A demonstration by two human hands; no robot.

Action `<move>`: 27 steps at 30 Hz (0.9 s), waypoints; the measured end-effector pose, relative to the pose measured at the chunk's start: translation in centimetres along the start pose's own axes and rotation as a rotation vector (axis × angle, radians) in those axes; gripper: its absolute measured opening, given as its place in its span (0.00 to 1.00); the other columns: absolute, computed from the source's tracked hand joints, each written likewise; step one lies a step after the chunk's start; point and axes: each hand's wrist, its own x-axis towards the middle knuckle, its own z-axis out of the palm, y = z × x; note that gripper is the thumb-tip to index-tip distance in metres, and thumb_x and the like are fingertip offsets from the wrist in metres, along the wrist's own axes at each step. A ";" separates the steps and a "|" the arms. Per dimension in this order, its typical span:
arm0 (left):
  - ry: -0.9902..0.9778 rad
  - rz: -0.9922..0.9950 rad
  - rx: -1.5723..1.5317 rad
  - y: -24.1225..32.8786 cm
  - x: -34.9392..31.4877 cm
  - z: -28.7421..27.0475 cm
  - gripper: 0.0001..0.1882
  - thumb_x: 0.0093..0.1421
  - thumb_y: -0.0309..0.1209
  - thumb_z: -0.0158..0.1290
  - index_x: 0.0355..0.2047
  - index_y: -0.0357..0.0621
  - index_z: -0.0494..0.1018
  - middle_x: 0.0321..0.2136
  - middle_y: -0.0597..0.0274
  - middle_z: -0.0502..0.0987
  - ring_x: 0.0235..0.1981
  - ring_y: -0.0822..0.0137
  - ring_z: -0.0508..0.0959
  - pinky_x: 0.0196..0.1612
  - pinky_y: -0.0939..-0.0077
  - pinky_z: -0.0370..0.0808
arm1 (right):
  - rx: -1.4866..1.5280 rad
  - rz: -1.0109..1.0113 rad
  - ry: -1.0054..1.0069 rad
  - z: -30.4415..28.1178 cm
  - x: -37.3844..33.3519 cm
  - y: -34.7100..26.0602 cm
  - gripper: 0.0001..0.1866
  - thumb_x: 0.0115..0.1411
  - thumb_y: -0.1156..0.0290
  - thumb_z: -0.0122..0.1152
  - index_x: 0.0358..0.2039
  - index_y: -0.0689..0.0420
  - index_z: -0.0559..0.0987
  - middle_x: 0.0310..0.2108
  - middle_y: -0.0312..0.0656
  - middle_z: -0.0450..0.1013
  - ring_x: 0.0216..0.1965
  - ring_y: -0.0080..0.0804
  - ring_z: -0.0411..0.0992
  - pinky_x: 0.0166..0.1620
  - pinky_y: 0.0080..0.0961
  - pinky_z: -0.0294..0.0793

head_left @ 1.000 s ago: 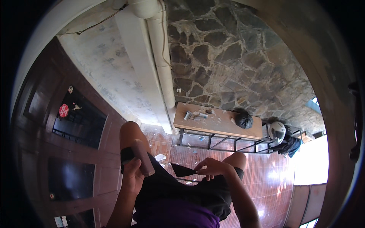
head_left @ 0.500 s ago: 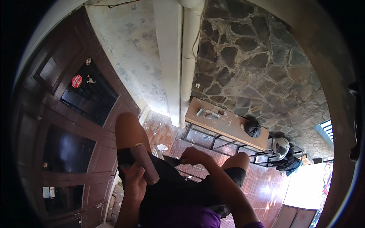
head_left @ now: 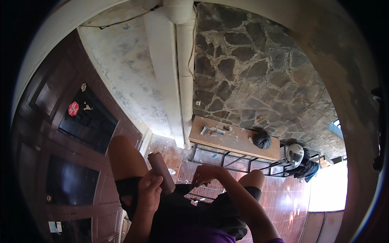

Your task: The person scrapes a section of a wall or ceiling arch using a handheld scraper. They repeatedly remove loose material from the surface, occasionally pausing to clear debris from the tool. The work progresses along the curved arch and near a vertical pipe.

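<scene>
My left hand (head_left: 150, 189) is closed round a brown, tube-shaped cylinder (head_left: 164, 173), held tilted above my lap with its upper end leaning left. To its right, my right hand (head_left: 206, 175) has its fingers bent and pressed together on a dark, flat, blade-like piece (head_left: 184, 189). That piece points left, close to the cylinder's lower end; whether they touch I cannot tell. Its exact kind does not show against my black shorts (head_left: 174, 216).
Ahead stands a wooden-topped bench (head_left: 243, 150) with small grey cylinders (head_left: 205, 130), crumbled bits and a black plastic bag (head_left: 262, 140). A white helmet (head_left: 295, 155) sits right of it. A brown door (head_left: 44, 133) fills the left. Red tiled floor (head_left: 279, 198) lies below.
My head view has shifted, so the bench appears lower and further left. The cylinder has moved up and right, nearer my right hand. Both hands keep their hold.
</scene>
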 end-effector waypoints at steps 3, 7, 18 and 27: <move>-0.019 -0.027 -0.007 -0.5 0.7 1.1 0.21 0.62 0.33 0.56 0.52 0.34 0.68 0.43 0.61 0.76 0.44 0.71 0.77 0.49 0.73 0.73 | 0.060 -0.075 -0.026 -0.5 -0.4 0.3 0.15 0.52 0.66 0.68 0.40 0.57 0.85 0.28 0.41 0.81 0.21 0.26 0.76 0.27 0.22 0.77; 0.007 -0.054 -0.019 -0.7 1.5 1.2 0.24 0.60 0.30 0.59 0.54 0.33 0.68 0.42 0.60 0.76 0.45 0.69 0.77 0.51 0.71 0.73 | -0.055 -0.006 0.022 -1.1 -0.2 -0.4 0.10 0.51 0.67 0.68 0.32 0.60 0.85 0.23 0.40 0.79 0.21 0.26 0.76 0.25 0.23 0.76; 0.053 -0.056 -0.012 -1.8 1.1 0.3 0.25 0.60 0.30 0.58 0.56 0.32 0.67 0.41 0.62 0.75 0.44 0.72 0.75 0.50 0.76 0.71 | 0.059 -0.019 -0.129 1.1 5.0 1.5 0.13 0.46 0.65 0.73 0.29 0.61 0.85 0.19 0.38 0.76 0.21 0.29 0.77 0.25 0.26 0.76; 0.019 0.052 0.038 -2.6 1.3 1.1 0.21 0.61 0.31 0.57 0.53 0.33 0.69 0.42 0.60 0.76 0.45 0.69 0.76 0.51 0.70 0.71 | 0.079 0.016 -0.161 8.5 10.6 2.8 0.14 0.45 0.63 0.74 0.26 0.61 0.84 0.24 0.40 0.80 0.23 0.28 0.78 0.25 0.27 0.79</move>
